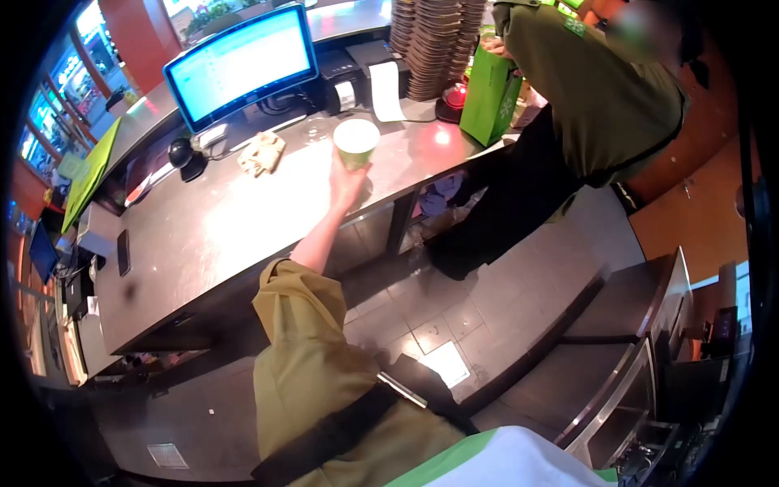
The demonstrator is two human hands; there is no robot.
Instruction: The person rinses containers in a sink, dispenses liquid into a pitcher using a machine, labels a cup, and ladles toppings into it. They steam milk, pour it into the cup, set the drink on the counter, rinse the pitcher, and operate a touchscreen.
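Observation:
My left hand [347, 180] is closed around a green paper cup [356, 149] with a white top, held upright at the counter [187, 243]. Whether the cup's base touches the counter I cannot tell. Just behind it lies a clear plastic lid [315, 130]. To the left of the cup is a crumpled beige cloth [261, 154]. My right hand is out of view.
A monitor [243, 65], a black scanner [180, 152] and a receipt printer [345, 85] line the counter's back. Tall stacks of brown cup carriers [434, 49] stand beyond. At right, a co-worker [600, 114] holds a green paper bag [491, 97].

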